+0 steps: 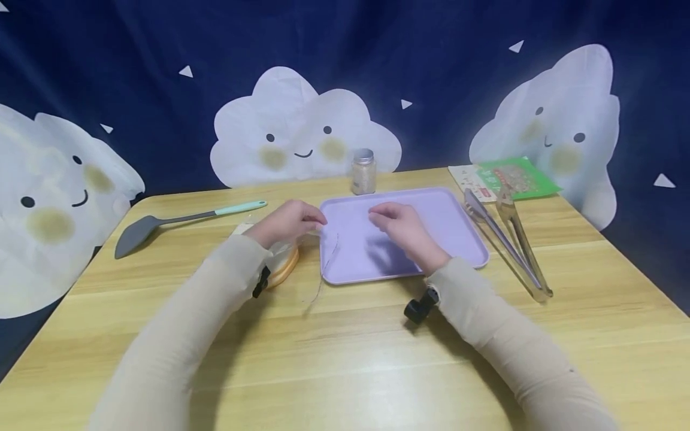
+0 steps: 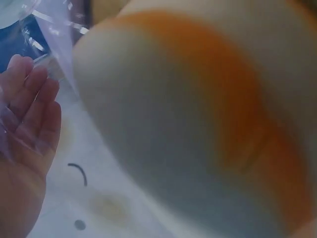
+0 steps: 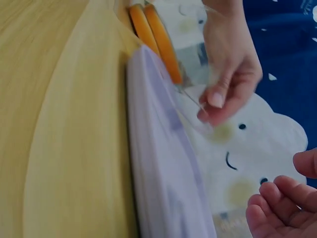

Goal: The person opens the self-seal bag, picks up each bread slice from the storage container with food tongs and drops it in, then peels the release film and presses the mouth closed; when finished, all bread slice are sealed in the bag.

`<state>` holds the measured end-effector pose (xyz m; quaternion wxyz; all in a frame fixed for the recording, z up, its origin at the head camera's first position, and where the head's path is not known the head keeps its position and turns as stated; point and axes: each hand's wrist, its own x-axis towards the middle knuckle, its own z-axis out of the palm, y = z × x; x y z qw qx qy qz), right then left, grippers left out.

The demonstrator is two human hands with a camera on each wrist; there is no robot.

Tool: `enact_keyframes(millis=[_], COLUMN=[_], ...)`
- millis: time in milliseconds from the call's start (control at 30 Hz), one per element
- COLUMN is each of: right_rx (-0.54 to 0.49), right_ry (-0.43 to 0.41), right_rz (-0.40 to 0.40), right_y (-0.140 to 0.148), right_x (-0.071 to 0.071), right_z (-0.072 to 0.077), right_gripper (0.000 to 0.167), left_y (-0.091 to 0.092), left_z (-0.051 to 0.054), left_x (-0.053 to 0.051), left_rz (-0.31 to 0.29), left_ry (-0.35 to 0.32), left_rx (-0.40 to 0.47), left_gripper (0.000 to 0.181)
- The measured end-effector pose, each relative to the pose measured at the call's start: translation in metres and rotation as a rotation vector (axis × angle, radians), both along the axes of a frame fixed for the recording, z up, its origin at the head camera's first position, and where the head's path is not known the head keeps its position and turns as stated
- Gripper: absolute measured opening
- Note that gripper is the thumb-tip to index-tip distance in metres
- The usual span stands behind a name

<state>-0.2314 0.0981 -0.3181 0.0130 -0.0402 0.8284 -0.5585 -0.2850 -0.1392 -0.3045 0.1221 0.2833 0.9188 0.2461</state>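
Dark-blue cloud-print fabric (image 1: 442, 72) backs the woodgrain counter (image 1: 334, 359). The left hand (image 1: 288, 222) pinches clear plastic film (image 2: 33, 35) by orange-edged white slices (image 1: 284, 269), left of the lavender rectangular tray (image 1: 356, 263); the right hand (image 1: 403, 228) hovers above it, loosely curled.

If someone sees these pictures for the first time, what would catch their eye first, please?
Probably the smiling white clouds on the dark blue backdrop behind the table. Then the lilac tray in mid-table, with the right grip hovering over it. The bread-like pieces with orange edges may come next, near the tray's left side, by the left grip.
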Motion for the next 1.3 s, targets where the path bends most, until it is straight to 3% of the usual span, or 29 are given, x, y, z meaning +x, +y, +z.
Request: enact_keyframes(millis=[100,267,533,833,1133,1300], right_rx=[0.015,0.066,0.105,0.148,0.044,-0.023], right_ry=[0.000,-0.012,-0.113,-0.079,-0.044,-0.052], right_rz=[0.044,0.105,0.137,0.133,0.123,0.130], right_y=[-0.014,-0.031,-0.050,-0.059,-0.064,-0.067], right_x=[-0.004,-0.011,-0.017,-0.020,-0.021,-0.020], right_z=[-0.006,-0.015,-0.023,-0.028,-0.029,-0.031], right_gripper=[0.030,0.028,0.026,0.012,0.010,0.011], left_y=[0.001,0.002,0.000,0.001,-0.001,-0.002], left_z=[-0.007,-0.017,-0.030,-0.032,-0.028,-0.030], left_x=[0.002,0.005,0.010,0.016,0.022,0.024], left_rz=[0.025,0.025,0.074,0.150,0.127,0.152], left_ry=[-0.033,-0.015,-0.023,-0.055,0.026,-0.011], left_rx=[0.025,0.065,0.118,0.204,0.251,0.308], left_gripper=[0.018,0.017,0.014,0.013,0.007,0.008])
